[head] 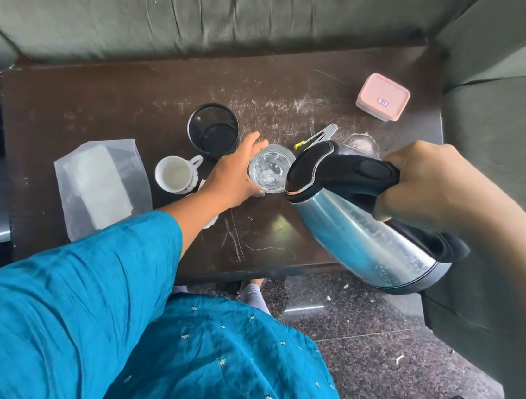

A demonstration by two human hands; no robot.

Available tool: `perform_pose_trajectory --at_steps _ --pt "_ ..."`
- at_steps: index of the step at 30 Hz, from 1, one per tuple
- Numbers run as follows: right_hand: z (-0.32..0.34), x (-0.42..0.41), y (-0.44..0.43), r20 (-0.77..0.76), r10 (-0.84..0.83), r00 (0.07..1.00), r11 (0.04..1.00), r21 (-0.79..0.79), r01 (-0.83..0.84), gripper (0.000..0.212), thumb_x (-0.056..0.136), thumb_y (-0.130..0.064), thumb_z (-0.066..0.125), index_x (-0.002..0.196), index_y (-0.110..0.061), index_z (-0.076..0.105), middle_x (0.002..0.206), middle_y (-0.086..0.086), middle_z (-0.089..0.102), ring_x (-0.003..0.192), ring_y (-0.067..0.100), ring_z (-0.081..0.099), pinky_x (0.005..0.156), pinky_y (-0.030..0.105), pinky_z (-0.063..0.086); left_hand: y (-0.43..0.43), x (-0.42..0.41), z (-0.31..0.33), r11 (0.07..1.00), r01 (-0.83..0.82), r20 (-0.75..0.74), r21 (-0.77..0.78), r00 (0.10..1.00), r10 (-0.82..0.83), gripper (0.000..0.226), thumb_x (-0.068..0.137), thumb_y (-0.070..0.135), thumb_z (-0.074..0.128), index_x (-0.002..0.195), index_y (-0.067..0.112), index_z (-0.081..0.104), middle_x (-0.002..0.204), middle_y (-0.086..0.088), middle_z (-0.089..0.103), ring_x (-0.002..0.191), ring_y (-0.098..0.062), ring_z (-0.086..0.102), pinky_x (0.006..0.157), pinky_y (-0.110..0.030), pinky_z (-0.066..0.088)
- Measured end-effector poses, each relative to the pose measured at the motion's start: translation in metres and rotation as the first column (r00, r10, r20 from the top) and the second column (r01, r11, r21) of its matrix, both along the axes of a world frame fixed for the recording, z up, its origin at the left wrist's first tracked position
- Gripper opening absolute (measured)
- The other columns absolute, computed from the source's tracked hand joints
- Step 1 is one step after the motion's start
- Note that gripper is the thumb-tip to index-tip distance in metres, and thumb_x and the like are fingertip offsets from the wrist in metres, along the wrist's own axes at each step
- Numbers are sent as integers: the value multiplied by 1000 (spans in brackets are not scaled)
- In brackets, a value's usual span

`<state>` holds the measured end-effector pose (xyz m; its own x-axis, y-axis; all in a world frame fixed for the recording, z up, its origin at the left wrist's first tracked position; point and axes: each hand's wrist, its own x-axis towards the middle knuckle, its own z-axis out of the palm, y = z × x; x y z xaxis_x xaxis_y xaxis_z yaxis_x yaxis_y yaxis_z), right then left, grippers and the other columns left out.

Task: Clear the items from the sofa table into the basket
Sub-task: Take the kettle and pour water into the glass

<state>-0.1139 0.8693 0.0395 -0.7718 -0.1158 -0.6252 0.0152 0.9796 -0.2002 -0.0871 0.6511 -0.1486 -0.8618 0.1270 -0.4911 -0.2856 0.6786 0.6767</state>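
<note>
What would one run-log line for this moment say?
right hand: grips kettle, tilted toward glass | left hand: holds glass on table | also there: cup, mesh holder

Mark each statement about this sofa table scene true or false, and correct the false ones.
1. The right hand grips the kettle by its black handle. True.
2. The kettle stands upright on the table. False: it is held tilted above the table, its spout end toward the glass.
3. The left hand holds the glass, fingers and thumb curled round it. True.
4. The white cup lies on its side. False: it stands upright, beside the left hand.
5. The pink-lidded container is open. False: its lid is on, and it sits at the far right of the table.
</note>
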Motion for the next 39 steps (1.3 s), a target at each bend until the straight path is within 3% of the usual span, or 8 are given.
perform_pose_trajectory --at_steps 39 --pt "5 -3 -5 66 -25 998 1000 5 25 24 58 -16 75 81 -14 67 64 9 62 64 26 56 54 23 43 -2 0 -1 1000 -2 -17 13 1000 2 104 63 11 83 143 20 17 148 11 37 107 -31 60 94 -41 48"
